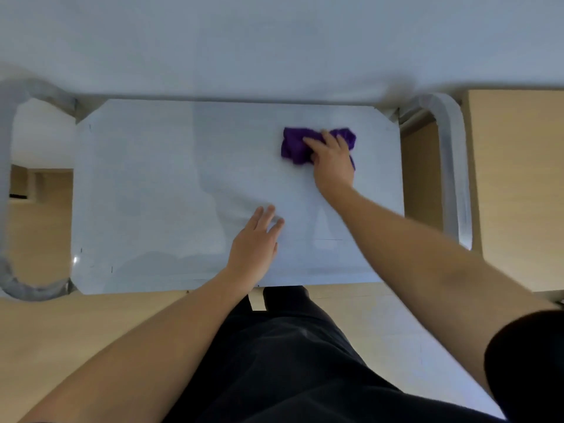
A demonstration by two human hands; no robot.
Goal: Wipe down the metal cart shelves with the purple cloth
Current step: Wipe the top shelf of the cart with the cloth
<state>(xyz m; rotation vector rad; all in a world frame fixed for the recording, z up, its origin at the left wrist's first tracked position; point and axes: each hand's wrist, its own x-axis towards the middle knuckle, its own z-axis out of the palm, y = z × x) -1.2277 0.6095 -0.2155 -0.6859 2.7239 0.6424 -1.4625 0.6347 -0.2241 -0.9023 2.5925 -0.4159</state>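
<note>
Nearest, dark trousers point(290, 361) over a pale wood floor point(91, 325). Just beyond, the left hand point(254, 245): lies palm down on the near part of the shelf point(152, 178), fingers straight and slightly spread, holding nothing. Farther in and to the right, the right hand point(332, 166): rests on top of the cloth point(294, 146), fingers curved over the bunched purple fabric, thumb tucked against its near edge, gripping it and pressing it to the metal. Cloth in the far right part of the shelf, sticking out left and right of the fingers, short of the far edge. At either end of the shelf, a curved handle, left point(6, 178) and right point(451, 148), both blurred. Just beside the right one, a light wooden cabinet point(518, 178). Farthest, behind the cart, a plain pale wall point(274, 41).
</note>
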